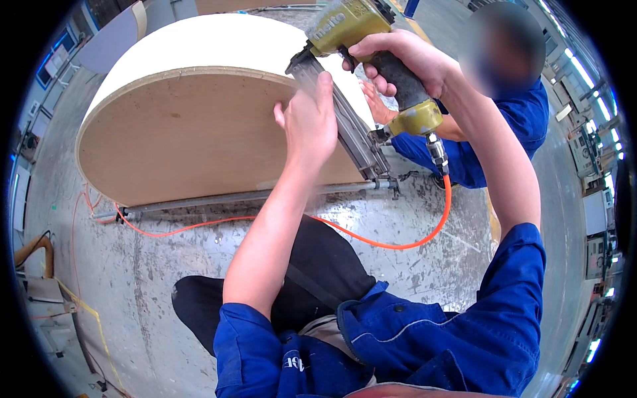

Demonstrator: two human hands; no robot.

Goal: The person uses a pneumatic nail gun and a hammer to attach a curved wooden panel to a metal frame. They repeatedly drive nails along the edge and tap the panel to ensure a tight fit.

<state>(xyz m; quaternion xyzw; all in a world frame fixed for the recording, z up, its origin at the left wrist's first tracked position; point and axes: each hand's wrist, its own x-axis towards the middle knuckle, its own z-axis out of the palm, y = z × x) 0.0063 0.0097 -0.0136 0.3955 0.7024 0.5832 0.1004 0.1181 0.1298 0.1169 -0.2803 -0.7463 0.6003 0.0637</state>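
One pneumatic nailer, olive with a black handle and a long grey magazine, was held above the right end of a half-round piece. The right grip was closed around its handle, with a finger at the trigger. The left grip was blurred and lay against or just in front of the magazine; whether it was gripping anything could not be told. Two grips were counted on the wearer.

One half-round piece was recorded, with a brown flat face and a white curved side. The left grip masked part of its upper edge, and the nailer hid part of its right end.

One grey metal tube ran along the straight lower edge. One metal coupling joined the nailer to an orange hose. The hose looped over the scuffed floor, passed behind the wearer's left forearm and continued leftward past the tube's left end, crossing the ground between the wearer and the piece.

One other person in blue was close by on the right, behind the nailer. One co-worker's hand showed beside the white side, partly masked by the magazine.

Farther out, one pale curved panel stood at upper left, and a yellow floor line ran at lower left.
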